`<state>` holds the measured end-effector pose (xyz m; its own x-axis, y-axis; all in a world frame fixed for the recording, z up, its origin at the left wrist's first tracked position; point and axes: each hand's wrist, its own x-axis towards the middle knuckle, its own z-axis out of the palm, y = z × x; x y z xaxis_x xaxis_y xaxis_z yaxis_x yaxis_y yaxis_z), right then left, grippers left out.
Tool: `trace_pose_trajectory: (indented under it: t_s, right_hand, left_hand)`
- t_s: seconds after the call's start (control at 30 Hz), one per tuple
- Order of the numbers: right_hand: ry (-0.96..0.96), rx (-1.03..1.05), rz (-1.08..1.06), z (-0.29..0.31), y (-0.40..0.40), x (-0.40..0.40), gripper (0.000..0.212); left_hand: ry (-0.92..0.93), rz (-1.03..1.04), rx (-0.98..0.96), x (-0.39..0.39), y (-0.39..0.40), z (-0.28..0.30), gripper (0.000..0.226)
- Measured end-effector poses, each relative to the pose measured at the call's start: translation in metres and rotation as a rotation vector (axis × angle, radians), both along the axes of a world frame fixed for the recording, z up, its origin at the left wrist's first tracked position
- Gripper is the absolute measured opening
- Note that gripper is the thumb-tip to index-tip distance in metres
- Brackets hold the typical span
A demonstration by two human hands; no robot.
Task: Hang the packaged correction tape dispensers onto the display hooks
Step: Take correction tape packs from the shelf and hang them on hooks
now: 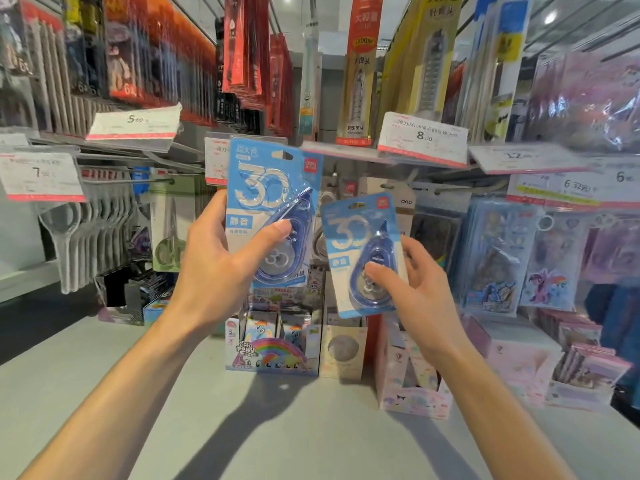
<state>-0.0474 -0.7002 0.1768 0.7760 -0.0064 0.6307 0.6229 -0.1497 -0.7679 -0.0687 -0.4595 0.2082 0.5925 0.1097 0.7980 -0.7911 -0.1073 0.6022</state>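
I hold two blue-and-white carded correction tape packs in front of the display. My left hand (221, 261) grips the nearer, larger-looking pack (270, 188), thumb pressed on its clear blister and fingers behind the card. My right hand (412, 289) pinches the other pack (356, 237) at its lower edge, thumb on the blue dispenser. Both packs stand upright, side by side, apart from each other. The hang slot at the top of the left pack is visible. A metal display hook (408, 183) juts out behind and above the right pack.
Price-tag holders (422, 138) line the shelf edge above. Scissors (169, 233) hang to the left, sticker and toy packs (498, 251) to the right. Cardboard display boxes (273, 344) stand on the grey counter (304, 427) below my arms.
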Motion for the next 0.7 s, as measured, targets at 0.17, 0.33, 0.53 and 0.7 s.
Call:
trace_pose_trajectory:
  t_s: [0.17, 0.33, 0.53, 0.7]
  right_hand:
    - [-0.007, -0.024, 0.02, 0.021, 0.012, 0.018, 0.035]
    - [-0.012, -0.113, -0.005, 0.034, 0.015, 0.032, 0.043]
    - [0.021, -0.098, -0.136, 0.028, 0.015, 0.052, 0.035]
    - [0.041, -0.018, -0.209, 0.017, 0.027, 0.083, 0.036]
  left_hand:
    - [0.001, -0.006, -0.01, 0.001, 0.0, 0.0, 0.047]
    - [0.003, -0.015, -0.013, 0.003, 0.0, 0.0, 0.042]
    - [0.003, -0.014, -0.02, 0.007, 0.001, 0.0, 0.041]
    - [0.037, 0.019, 0.007, 0.012, -0.001, -0.002, 0.036]
